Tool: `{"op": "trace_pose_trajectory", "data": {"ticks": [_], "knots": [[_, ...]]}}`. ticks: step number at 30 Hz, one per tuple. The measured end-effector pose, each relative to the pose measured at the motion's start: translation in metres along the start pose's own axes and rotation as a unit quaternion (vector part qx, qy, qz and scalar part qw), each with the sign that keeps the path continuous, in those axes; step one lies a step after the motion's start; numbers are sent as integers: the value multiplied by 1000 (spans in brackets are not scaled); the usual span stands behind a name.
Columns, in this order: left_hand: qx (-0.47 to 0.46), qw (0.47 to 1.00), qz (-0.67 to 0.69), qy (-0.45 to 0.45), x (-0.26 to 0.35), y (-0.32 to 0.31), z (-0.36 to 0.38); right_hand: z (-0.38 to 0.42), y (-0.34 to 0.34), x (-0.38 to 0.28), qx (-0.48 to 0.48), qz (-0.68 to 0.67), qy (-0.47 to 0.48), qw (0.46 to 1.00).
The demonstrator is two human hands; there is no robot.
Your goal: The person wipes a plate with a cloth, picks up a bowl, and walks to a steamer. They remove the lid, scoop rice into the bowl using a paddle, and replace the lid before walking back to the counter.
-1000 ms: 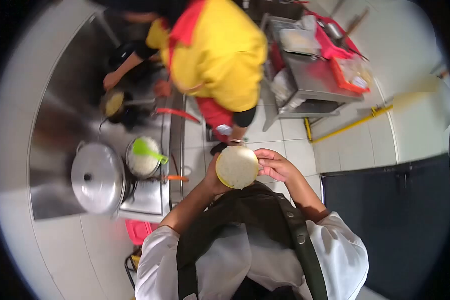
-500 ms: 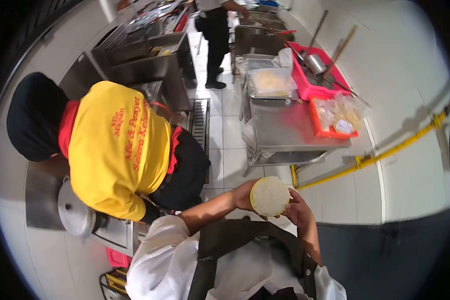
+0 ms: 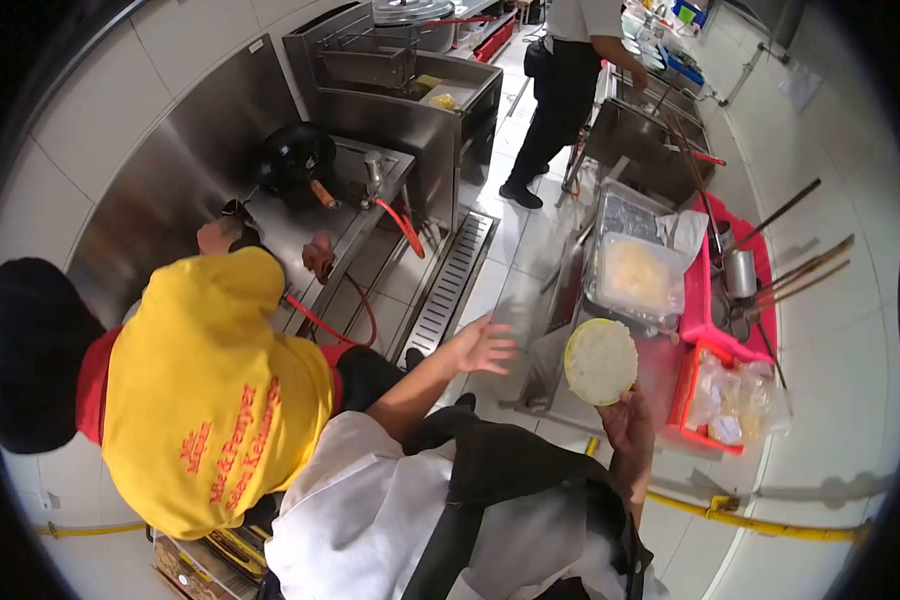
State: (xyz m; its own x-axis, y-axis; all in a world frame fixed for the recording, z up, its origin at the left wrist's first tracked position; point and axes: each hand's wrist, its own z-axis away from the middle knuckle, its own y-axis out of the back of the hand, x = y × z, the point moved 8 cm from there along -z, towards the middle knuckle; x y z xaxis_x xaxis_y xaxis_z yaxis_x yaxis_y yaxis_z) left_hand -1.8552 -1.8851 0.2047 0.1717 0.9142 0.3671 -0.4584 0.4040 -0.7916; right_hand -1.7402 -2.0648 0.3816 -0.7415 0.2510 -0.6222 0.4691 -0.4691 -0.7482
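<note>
My right hand (image 3: 628, 422) grips a yellow-rimmed bowl of rice (image 3: 601, 364) by its near edge. White, grainy rice fills the bowl up to the rim. Off to the left, my left hand (image 3: 481, 346) is apart from the bowl, its fingers spread and nothing in them. Beyond the bowl is a steel table (image 3: 660, 366), which holds a clear plastic container (image 3: 635, 275) with pale yellow food inside.
A co-worker in a yellow shirt (image 3: 205, 390) bends over a steel stove counter (image 3: 355, 215) with a black wok (image 3: 295, 158). Another person (image 3: 565, 105) stands farther back. Pink (image 3: 703, 300) and orange (image 3: 688, 400) bins sit at right. A drain grate (image 3: 453, 290) crosses the floor.
My left hand has let go of the bowl and moved left, opening. The bowl stays in my right hand. The view has turned, and the yellow-shirted co-worker's arm now reaches toward the stove counter.
</note>
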Motion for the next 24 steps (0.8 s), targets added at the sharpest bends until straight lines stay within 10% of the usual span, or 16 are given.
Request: {"op": "trace_pose_trajectory", "data": {"ticks": [5, 9, 16, 19, 21, 23, 24], "knots": [[328, 923, -203, 6, 24, 149, -10, -53, 22, -32, -14, 24, 3, 1000], [300, 723, -592, 195, -11, 271, -10, -98, 26, -40, 26, 28, 6, 999], [323, 583, -647, 371, 126, 279, -16, -217, 20, -53, 140, -20, 14, 990], [284, 476, -772, 312, 236, 280, -87, -278, 15, -59, 168, 44, 42, 984], [194, 461, -858, 117, 290, 274, -175, -319, 15, -62, 111, -4, 51, 992], [216, 838, -491, 100, 319, 223, -228, -360, 10, -71, 42, -38, 69, 996], [182, 845, -502, 35, 351, 167, -244, -376, -2, -82, 60, -28, 77, 995]]}}
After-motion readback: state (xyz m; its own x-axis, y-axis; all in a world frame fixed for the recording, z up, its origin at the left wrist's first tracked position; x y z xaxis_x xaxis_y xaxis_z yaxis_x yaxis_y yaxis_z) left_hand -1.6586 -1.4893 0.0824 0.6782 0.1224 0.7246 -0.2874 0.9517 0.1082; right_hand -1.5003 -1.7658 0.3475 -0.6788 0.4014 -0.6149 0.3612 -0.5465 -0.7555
